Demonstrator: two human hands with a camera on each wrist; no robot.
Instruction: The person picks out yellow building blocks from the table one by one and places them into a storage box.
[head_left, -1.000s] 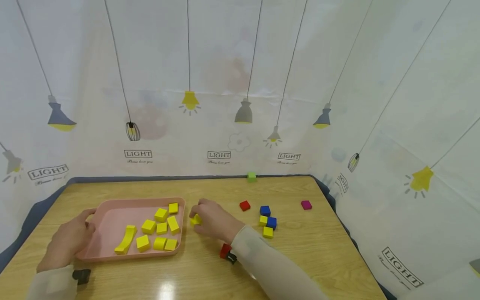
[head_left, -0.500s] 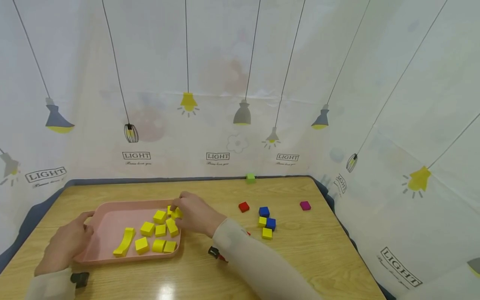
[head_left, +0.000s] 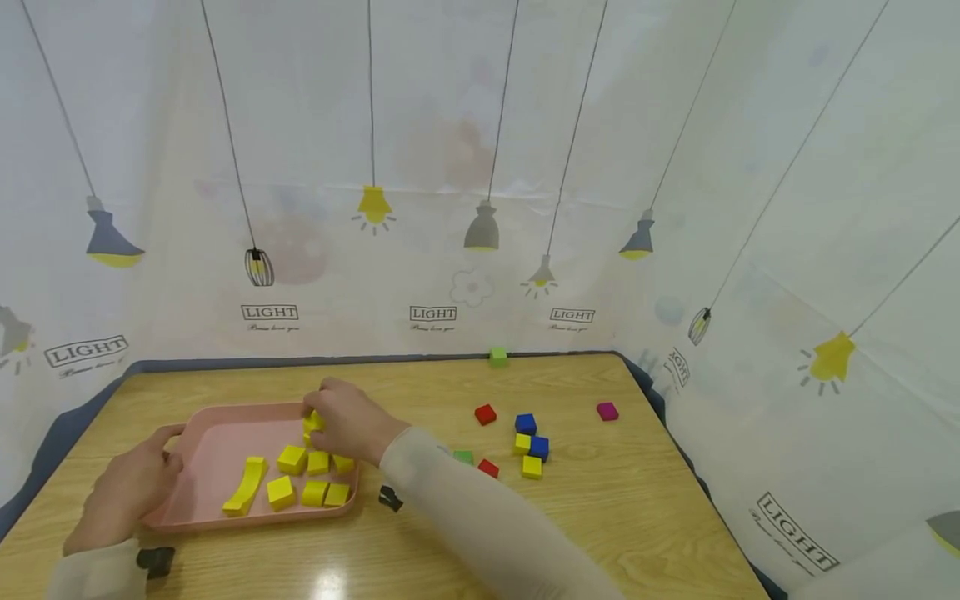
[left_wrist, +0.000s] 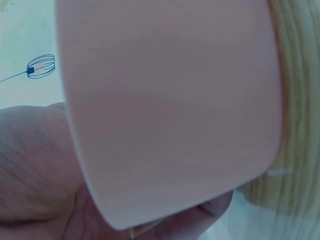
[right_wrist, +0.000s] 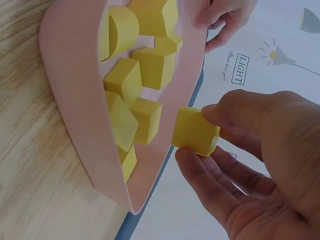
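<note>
My right hand [head_left: 351, 419] is over the right half of a pink tray [head_left: 212, 454]. In the right wrist view, its thumb and fingers pinch a yellow cube-like block [right_wrist: 191, 130] above several other yellow blocks. At the tray's left end, my left hand [head_left: 133, 477] grips the rim, thumb on the edge; most of its fingers are hidden by the wall in the left wrist view. A curved yellow bridge-shaped block [head_left: 246, 487] lies in the tray's middle, with several yellow cubes and a half-round block [head_left: 314, 492] to its right.
Right of the tray lie blue blocks [head_left: 526, 424], two yellow blocks [head_left: 532, 467], a red block [head_left: 485, 414] and a magenta block [head_left: 607, 411]. A light green block [head_left: 498, 357] is at the table's back edge. My right sleeve [head_left: 480, 517] partly covers another green block [head_left: 463, 457].
My right hand has moved left from the table beside the tray, carrying a yellow block over the tray's right side. The left hand has stayed at the tray's left end.
</note>
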